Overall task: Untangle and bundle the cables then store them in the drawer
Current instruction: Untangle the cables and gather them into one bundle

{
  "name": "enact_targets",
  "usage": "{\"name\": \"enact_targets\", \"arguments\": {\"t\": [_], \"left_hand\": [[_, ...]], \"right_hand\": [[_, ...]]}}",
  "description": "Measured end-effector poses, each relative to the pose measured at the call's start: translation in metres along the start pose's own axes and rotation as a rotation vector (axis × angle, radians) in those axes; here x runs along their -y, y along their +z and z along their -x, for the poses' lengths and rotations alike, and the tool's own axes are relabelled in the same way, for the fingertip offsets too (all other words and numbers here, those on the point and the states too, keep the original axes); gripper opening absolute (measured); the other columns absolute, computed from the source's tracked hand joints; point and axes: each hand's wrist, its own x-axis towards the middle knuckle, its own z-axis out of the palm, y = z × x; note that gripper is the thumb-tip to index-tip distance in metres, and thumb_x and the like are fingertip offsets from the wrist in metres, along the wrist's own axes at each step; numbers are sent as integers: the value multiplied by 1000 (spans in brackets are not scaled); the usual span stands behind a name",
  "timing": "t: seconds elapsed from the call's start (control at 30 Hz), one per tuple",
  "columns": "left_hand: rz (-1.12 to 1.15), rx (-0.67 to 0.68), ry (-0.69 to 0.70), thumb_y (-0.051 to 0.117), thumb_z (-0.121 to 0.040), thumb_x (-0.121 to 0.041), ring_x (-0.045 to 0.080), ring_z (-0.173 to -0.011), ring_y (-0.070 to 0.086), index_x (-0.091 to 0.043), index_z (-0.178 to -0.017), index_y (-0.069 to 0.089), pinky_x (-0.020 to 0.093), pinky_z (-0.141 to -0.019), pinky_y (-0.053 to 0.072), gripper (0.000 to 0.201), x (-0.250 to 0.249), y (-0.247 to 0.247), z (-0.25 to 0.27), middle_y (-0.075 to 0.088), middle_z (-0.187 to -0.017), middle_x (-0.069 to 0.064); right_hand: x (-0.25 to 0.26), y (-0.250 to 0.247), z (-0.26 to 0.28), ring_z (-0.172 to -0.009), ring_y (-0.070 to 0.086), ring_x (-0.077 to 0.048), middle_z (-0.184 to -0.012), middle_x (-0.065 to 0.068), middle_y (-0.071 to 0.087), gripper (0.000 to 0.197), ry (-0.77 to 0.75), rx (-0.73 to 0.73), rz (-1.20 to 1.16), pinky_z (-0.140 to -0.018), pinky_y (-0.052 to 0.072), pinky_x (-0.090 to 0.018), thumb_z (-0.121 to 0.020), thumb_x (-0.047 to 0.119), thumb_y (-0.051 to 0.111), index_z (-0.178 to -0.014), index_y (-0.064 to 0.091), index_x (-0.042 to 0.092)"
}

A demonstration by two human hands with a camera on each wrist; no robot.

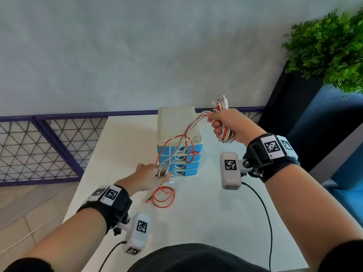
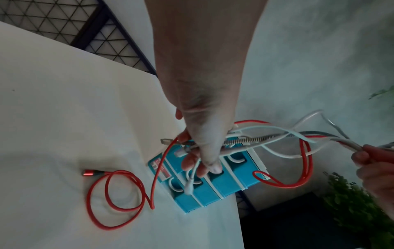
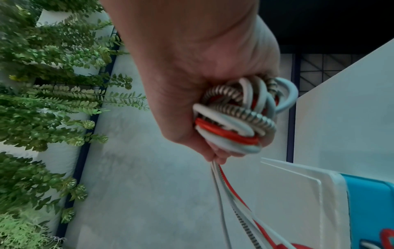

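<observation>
The right hand (image 3: 204,87) hides the middle of the coiled cables (image 3: 236,118). The left hand's fingers (image 2: 189,163) cover some drawers (image 2: 215,187). The plant (image 1: 330,50) is blurred and cut off at the head view's edge.

Looked like an office or lounge corner, white table (image 1: 196,203) against a pale wall (image 1: 137,46), blue seating (image 1: 324,124) and leafy plant (image 1: 330,52) beside the table

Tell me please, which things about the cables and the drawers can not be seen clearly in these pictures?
- How many cables are wound: right wrist view, the right hand covers most loops.
- Plug ends above that hand: head view, too small and blurred.
- Drawer unit contents: all views, every drawer front is closed.
- Cable ends in the left hand: left wrist view, its fingers hide them.
</observation>
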Motion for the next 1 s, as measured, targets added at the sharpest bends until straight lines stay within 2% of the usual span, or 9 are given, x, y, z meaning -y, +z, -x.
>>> {"name": "enact_targets", "arguments": {"t": [0.1, 0.17, 0.23, 0.3, 0.5, 0.57, 0.63, 0.8, 1.0], "left_hand": [[83, 55, -71, 48, -91, -47, 7, -97, 58, -33, -93, 62, 37, -101, 33, 20, 9, 2, -4, 64, -82, -21], [139, 109, -107, 54, -73, -61, 11, -107, 56, -37, -98, 61, 40, -106, 35, 36, 17, 3, -6, 62, -103, -21], [257, 114, -78, 57, -56, -78, 7, -101, 55, -31, -109, 61, 34, -102, 40, 71, 20, 3, -6, 58, -112, -16], [376, 4, 7, 60, -61, -78, 5, -88, 54, -29, -113, 62, 25, -86, 45, 72, 12, -2, -5, 58, -115, -10], [625, -476, 158, 51, -91, -46, 6, -59, 40, -10, -72, 52, 20, -58, 33, 40, -32, -25, -1, 46, -64, 0], [577, -590, 205, 56, -90, -40, 10, -55, 37, -10, -68, 48, 25, -56, 35, 38, -43, -27, -1, 43, -58, 8], [407, -620, 229, 59, -87, -41, 12, -50, 38, -18, -72, 52, 30, -55, 39, 28, -53, -24, -1, 44, -52, 1], [-61, -468, 155, 45, -91, -51, 17, -63, 53, -36, -107, 53, 26, -56, 34, 23, -61, -8, 1, 46, -59, -8], [-32, -488, 174, 47, -92, -44, 12, -75, 56, -29, -89, 56, 24, -57, 36, 18, -42, 5, 4, 48, -83, -12]], "right_hand": [[-2, -1, 2, -41, 44, -10, -56, 1, 46, 17, -6, 47, 29, -42, 42, -19, -96, 24, 56, -87, 56, 9], [-4, 0, 2, -41, 43, -10, -54, 2, 47, 17, 0, 74, 37, -43, 42, -19, -96, 24, 56, -87, 55, 9], [-5, 2, 1, -41, 43, -10, -52, 2, 47, 16, 8, 95, 63, -43, 42, -20, -96, 22, 56, -87, 55, 8], [-6, 4, 1, -41, 44, -10, -51, 2, 47, 16, 21, 126, 80, -43, 42, -20, -95, 22, 56, -86, 56, 8], [-10, 19, 2, -36, 43, -11, -46, 3, 43, 19, 57, 160, 110, -38, 38, -17, -96, 18, 55, -81, 55, 7], [-12, 24, 2, -35, 44, -11, -45, 3, 44, 20, 64, 161, 116, -38, 38, -17, -96, 18, 55, -80, 55, 7], [-13, 28, 2, -35, 44, -12, -45, 3, 43, 21, 71, 163, 98, -38, 38, -17, -96, 18, 55, -78, 54, 7], [-12, 34, 3, -37, 45, -13, -48, 0, 44, 21, 85, 179, 73, -39, 41, -19, -96, 17, 55, -77, 54, 7], [-11, 31, 6, -37, 46, -13, -51, -1, 45, 18, 74, 146, 99, -40, 43, -19, -96, 15, 54, -80, 54, 6]]}}
